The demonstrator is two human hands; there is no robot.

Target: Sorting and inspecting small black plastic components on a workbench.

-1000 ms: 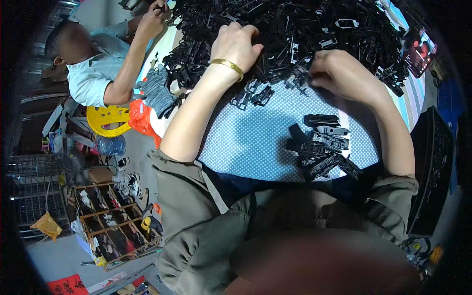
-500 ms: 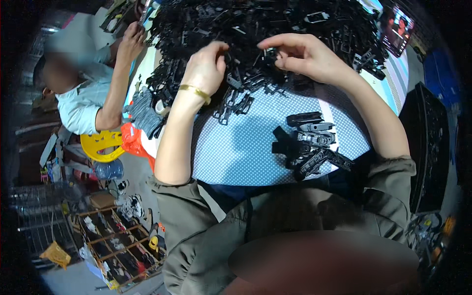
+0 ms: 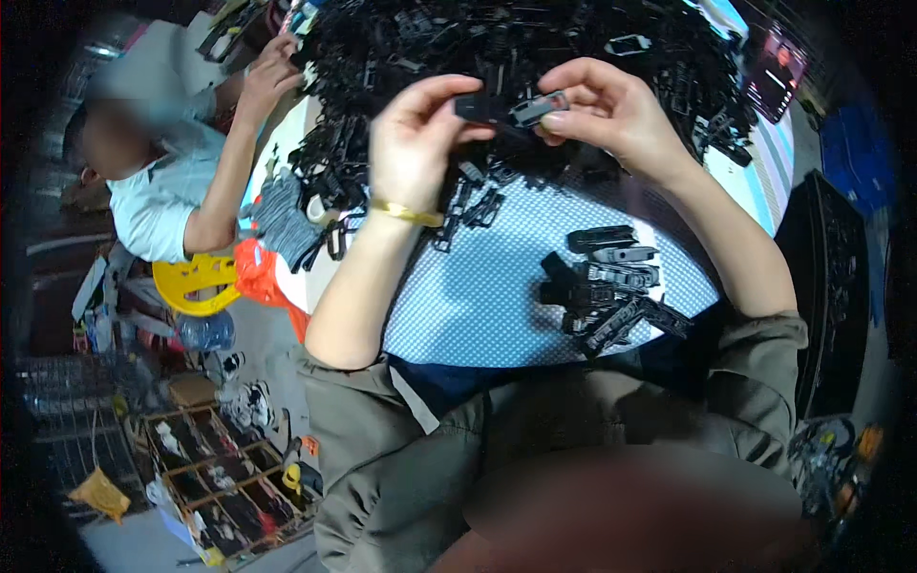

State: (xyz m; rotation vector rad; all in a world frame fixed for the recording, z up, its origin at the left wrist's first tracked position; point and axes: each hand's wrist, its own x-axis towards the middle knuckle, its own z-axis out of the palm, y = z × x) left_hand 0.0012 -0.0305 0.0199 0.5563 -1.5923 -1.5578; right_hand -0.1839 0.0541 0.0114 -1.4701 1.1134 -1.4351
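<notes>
1. While the left hand (image 3: 411, 138) pinches a small black piece (image 3: 472, 107) between thumb and fingers, the right hand (image 3: 611, 119) grips a slim grey piece (image 3: 540, 109) the same way.

2. Position: both pieces are raised over the near edge of a dark heap of parts (image 3: 535, 38), close to each other. Whether they touch cannot be told; what lies behind them is just as dark.

3. Grip, judged: fingertips hold the outer ends, which seems right, as the facing ends are left open to view. A light, firm pinch should serve; squeezing harder could tilt such narrow pieces.

4. Alignment, judged: turn the right wrist until the grey piece, which slants, runs in line with the black one, then bring the ends together slowly. Forcing them askew may chip or jam them.

5. Supports: both wrists are off the patterned tablecloth (image 3: 458, 306); bracing the forearms would probably steady the work.

6. Surroundings: a small pile of assembled-looking parts (image 3: 611, 277) lies on the cloth nearer the body; a few loose parts (image 3: 473, 203) lie by the left wrist. Keep sleeves clear of both.
</notes>
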